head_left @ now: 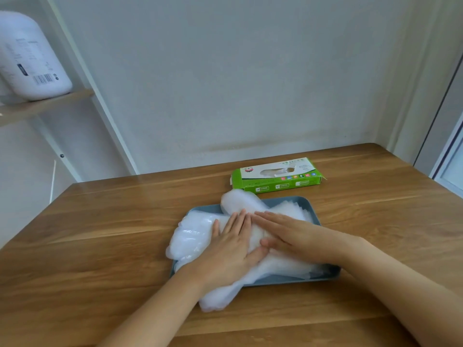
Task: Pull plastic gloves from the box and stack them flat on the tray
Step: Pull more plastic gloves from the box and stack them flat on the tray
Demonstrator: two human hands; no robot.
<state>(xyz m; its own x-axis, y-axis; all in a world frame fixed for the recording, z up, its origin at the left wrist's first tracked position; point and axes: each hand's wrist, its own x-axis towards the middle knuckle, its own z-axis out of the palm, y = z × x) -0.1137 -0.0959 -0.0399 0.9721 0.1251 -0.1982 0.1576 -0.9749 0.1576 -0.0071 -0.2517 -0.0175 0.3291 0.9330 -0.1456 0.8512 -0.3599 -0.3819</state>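
Two bare hands, one tray, one box, one heap of gloves, all on one wooden table [100,234].

Left hand [231,249] palm down on the heap, fingers straight and close together, pointing away from the body, pressing rather than gripping. Right hand [288,232] likewise flat, reaching in from the right, fingers straight and angled toward the left hand, nothing pinched or curled round. Thumbs touching in the middle.

Gloves [193,236] piled on the tray beneath both palms (single sheets too thin and overlapped to count). Thin cloudy-white plastic, soft, crinkled, faintly glossy. Spilling past the tray's left edge, past its near left corner onto the table, and over its far rim toward the box.

Tray [285,279] blue-grey, rectangular, rounded corners, low rim; only the right side, far right corner and near right edge bare.

Box [276,182] green and white cardboard, long and flat, lying just beyond the tray's far edge, an oval opening on top with pale plastic showing inside, a flap sticking out at its right end.

Broad open tabletop to the left, right and near side, warm brown planks with visible grain. Plain pale wall behind. At upper left, one wooden shelf [50,102] holding one white plastic jug [30,58] with a barcode label.
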